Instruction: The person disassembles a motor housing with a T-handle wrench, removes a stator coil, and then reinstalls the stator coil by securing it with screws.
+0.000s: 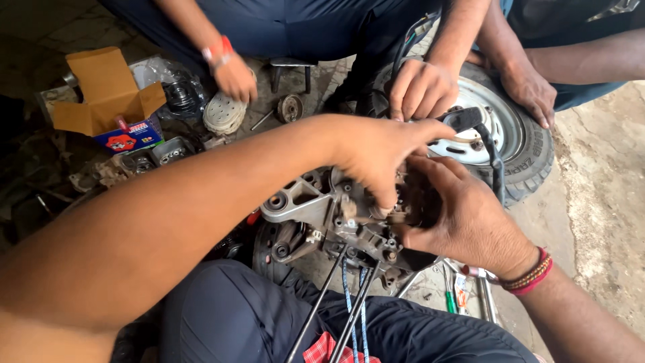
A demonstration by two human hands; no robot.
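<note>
a grimy concrete floor (598, 175) is filling the frame, with a workshop's clutter lying in the upper left: an open cardboard box (107, 91) and a small blue and red carton (127, 138) just under it. a scooter engine block (322, 215), grey and oily, is sitting at the centre of the frame, its long axis running roughly left to right, with a small wheel (517, 138) and tyre standing at its right end in the upper right.

the person's left hand (376, 151) is reaching in from the lower left, the forearm crossing the whole frame on a diagonal, wrist bent down, fingers curling onto a dark round part (420, 198) at the right end of the block. the right hand (463, 222) is coming up from the lower right, a red thread band at the wrist, palm cupping the same dark part from below and from the right. so the part is lying between the two hands, under the left fingertips and against the right palm; both hands are closing on it, though exactly how tightly i cannot tell, since the fingers are hiding the contact. the right hand is the nearer one.

other people's hands are resting nearby: one (420, 87) on the wheel's top edge, another (531, 91) on the tyre, and one (235, 77) at upper centre by a pale ribbed disc (225, 114). thin rods (336, 302) are running down from the block toward the person's dark trousers at the bottom. screwdrivers (450, 289) are lying on the floor at lower right.
</note>
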